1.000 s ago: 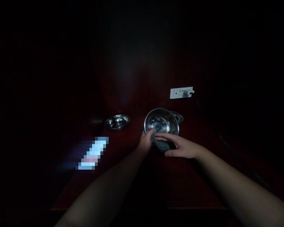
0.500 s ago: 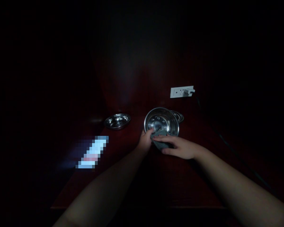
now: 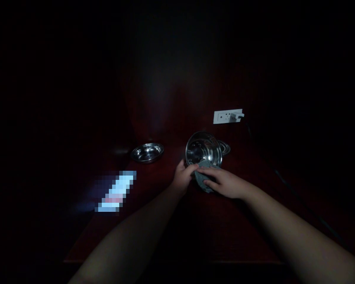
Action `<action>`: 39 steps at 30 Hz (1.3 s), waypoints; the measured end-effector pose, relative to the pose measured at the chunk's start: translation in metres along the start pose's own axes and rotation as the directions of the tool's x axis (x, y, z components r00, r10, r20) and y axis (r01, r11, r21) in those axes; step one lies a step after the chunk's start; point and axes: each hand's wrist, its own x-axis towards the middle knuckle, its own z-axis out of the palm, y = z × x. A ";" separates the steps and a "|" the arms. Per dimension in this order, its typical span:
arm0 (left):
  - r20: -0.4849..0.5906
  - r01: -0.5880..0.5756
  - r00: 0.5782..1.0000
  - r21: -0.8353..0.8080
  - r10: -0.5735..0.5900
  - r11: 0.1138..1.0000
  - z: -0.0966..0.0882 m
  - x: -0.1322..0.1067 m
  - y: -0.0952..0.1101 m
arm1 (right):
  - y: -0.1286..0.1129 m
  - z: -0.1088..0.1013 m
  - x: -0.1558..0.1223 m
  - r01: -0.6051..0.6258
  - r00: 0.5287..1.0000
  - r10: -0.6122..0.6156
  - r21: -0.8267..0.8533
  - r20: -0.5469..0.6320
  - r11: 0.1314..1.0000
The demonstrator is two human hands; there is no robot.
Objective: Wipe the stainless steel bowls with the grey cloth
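- Steel shines in the bowl (image 3: 205, 146), which we hold over the middle of the desk (image 3: 162, 232), tilted so that its mouth faces us; we cannot tell whether its base touches the desk.
- Our left hand (image 3: 183, 177) has the bowl at the lower left of its rim; its grip is pinching, the thumb in front and a finger showing at the outside.
- Our right hand (image 3: 228, 183) has the cloth (image 3: 203, 182) against the near rim; its grip is closed over the cloth, the fingers laid across the top and the thumb lower down on it.
- The cloth is grey-green and crumpled, part of it reaching up over the rim and the rest hanging below; the left thumb tip is just beside it.
- To the left of the bowl, well apart from it, we see a shallow steel dish (image 3: 147, 153), open side up on the desk.
- Behind the bowl, at its right, a round ridged metal piece (image 3: 225, 148) lies partly hidden.
- Nearer to us on the left is a bright patch (image 3: 116, 193), too pixelated to name.
- On the dark wall (image 3: 168, 106) we see a white socket (image 3: 221, 117) with a plug (image 3: 236, 116) in it.
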 end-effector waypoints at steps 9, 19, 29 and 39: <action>-0.026 0.118 0.992 -0.108 -0.122 0.987 -0.001 0.001 -0.002 | -0.005 -0.004 0.001 -0.036 0.999 0.036 -0.045 0.014 0.998; 0.133 0.394 0.913 -0.056 -0.385 0.917 0.010 -0.013 0.005 | -0.010 0.000 0.005 0.088 0.993 -0.092 -0.052 -0.078 0.995; 0.025 0.238 0.971 -0.107 -0.236 0.965 0.009 -0.012 -0.002 | -0.007 0.000 0.004 0.125 0.979 -0.139 -0.097 -0.151 0.987; -0.027 0.188 0.981 -0.094 -0.192 0.978 0.010 -0.014 -0.005 | -0.008 0.001 0.004 0.080 0.994 -0.090 -0.147 -0.068 0.986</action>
